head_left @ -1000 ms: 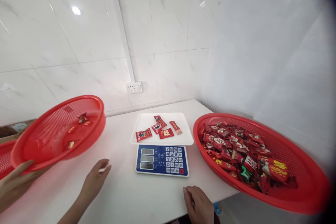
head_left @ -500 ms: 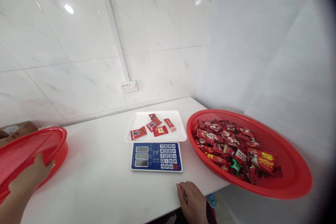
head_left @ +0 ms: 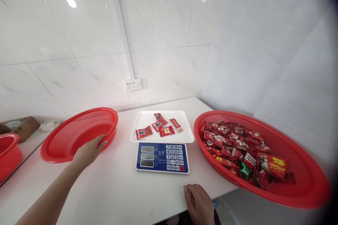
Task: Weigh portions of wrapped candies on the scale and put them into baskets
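My left hand (head_left: 89, 152) grips the near right rim of a red plastic basket (head_left: 71, 126), its fingers over the edge; no contents show in the part of it I can see. Loosely curled, my right hand (head_left: 199, 202) rests at the front edge of the white table, with nothing visible in it. Ahead of that hand stands a blue-fronted digital scale (head_left: 162, 158). On its white tray (head_left: 137, 121) lie several red-wrapped snack packets (head_left: 167, 131).
At the right, a large red basket (head_left: 311, 182) holds a heap of wrapped snacks (head_left: 237, 140) and overhangs the table edge. Far left are another red basket (head_left: 10, 154), a cardboard box (head_left: 26, 128) and crumpled white material (head_left: 49, 126). A socket (head_left: 133, 84) is on the tiled wall.
My left hand has brought the red basket rightward across the table, closer to the scale. Another red basket and more of the box now show at far left. My right hand stays put.
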